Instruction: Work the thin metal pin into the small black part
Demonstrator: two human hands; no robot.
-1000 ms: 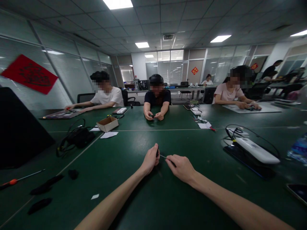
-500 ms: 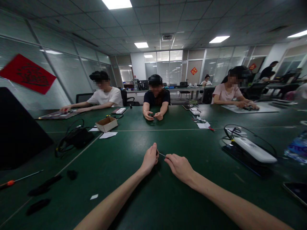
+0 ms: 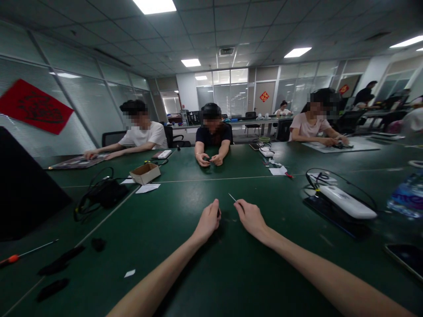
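Note:
My left hand (image 3: 208, 221) rests over the green table (image 3: 175, 211) and is closed around a small dark object (image 3: 218, 213), mostly hidden by the fingers. My right hand (image 3: 251, 219) sits a little to the right of it. A thin metal pin (image 3: 232, 197) pokes out from its fingertips, pointing up and left. The pin's lower end is hidden in that hand. The two hands are apart and do not touch.
To the right, a white elongated device (image 3: 347, 202) lies on a black tablet (image 3: 330, 214) beside a black cable. To the left are an orange-handled screwdriver (image 3: 13, 259), black foam pieces (image 3: 53, 289) and a cardboard box (image 3: 145, 173). Co-workers sit across the table.
My hands have moved apart, the right one shifting right. The metal pin no longer spans towards my left hand and now points up and left. The view has tilted slightly.

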